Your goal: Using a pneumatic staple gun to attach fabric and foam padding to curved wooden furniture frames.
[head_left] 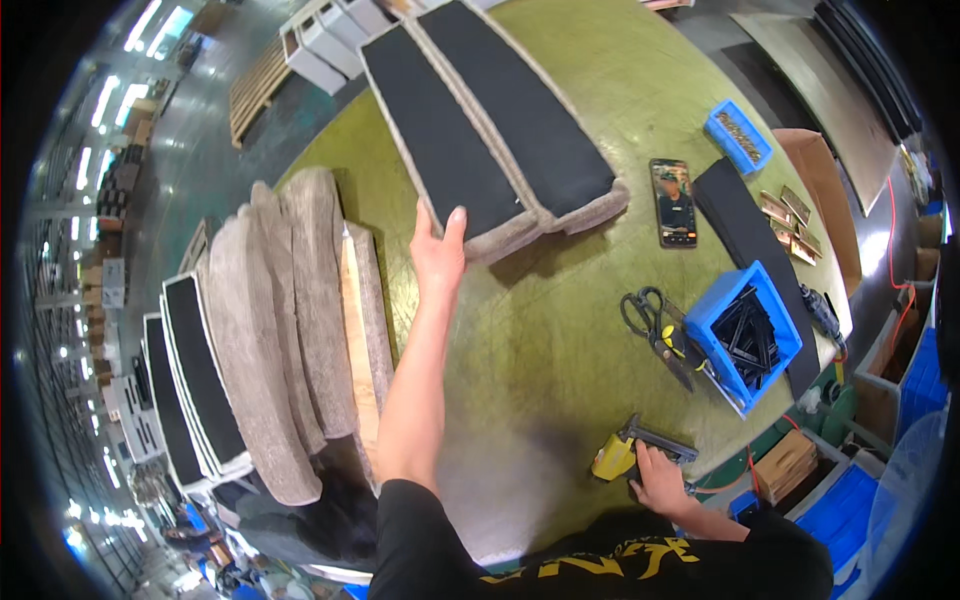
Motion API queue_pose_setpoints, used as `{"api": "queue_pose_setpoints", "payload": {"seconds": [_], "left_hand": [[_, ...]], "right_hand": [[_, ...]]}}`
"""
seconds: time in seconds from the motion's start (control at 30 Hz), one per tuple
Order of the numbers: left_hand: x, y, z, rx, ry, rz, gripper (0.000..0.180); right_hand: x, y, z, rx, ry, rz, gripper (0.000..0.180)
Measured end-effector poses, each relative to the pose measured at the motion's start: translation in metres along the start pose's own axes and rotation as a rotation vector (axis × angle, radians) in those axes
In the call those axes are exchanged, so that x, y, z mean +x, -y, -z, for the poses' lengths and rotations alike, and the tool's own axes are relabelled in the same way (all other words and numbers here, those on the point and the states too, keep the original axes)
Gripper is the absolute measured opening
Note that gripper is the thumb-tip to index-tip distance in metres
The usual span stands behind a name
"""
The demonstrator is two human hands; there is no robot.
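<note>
My left hand (440, 250) grips the near left corner of an upholstered panel (465, 140), thumb on top and the other fingers along its edge. The panel shows black fabric backing in two long strips, with greyish-brown plush cloth around the rims and along the middle seam. My right hand (660, 482) is closed around the handle of a yellow and black staple gun (615, 456) at the near right of the table. Its nose lies away from the panel, low over the green tabletop (530, 350).
Left of my arm stand several plush-covered panels (235, 330). On the right are scissors (650, 315), a phone (673, 203), a blue bin of black strips (745, 335), a small blue tray (738, 138) and a black fabric strip (750, 230). A red hose (725, 488) trails near the right edge.
</note>
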State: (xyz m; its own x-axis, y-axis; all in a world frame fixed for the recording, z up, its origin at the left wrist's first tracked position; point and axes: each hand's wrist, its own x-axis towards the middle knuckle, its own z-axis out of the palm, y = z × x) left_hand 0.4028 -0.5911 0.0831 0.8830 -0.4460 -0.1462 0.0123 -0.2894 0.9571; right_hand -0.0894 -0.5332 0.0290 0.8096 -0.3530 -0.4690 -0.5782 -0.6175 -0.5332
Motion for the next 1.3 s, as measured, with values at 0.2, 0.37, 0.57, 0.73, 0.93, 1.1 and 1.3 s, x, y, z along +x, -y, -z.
{"api": "queue_pose_setpoints", "payload": {"seconds": [0.2,0.37,0.57,0.73,0.93,1.1,1.3], "left_hand": [[-0.018,0.048,0.061,0.785,-0.006,-0.145,0.064],[-0.148,0.126,0.157,1.119,-0.394,-0.263,0.082],[-0.29,0.183,0.252,1.309,-0.432,0.127,0.103],[-0.289,0.183,0.293,1.226,-0.181,0.479,0.13],[-0.283,0.146,0.316,1.047,0.024,0.535,0.127],[-0.366,0.16,0.302,-0.271,0.334,0.567,0.103],[-0.525,0.198,0.28,0.484,0.169,0.248,0.112]], "right_hand": [[0.002,0.002,-0.002,0.018,0.075,-0.016,0.092],[0.002,0.003,-0.003,0.018,0.047,0.041,0.094],[-0.004,0.005,-0.013,-0.026,0.014,0.051,0.095],[-0.01,0.003,-0.018,-0.075,0.002,0.023,0.094],[-0.017,0.005,-0.021,-0.146,-0.009,-0.036,0.094],[-0.019,0.002,-0.032,-0.144,-0.043,-0.023,0.095],[-0.014,-0.007,-0.041,-0.193,-0.098,0.055,0.089]]}}
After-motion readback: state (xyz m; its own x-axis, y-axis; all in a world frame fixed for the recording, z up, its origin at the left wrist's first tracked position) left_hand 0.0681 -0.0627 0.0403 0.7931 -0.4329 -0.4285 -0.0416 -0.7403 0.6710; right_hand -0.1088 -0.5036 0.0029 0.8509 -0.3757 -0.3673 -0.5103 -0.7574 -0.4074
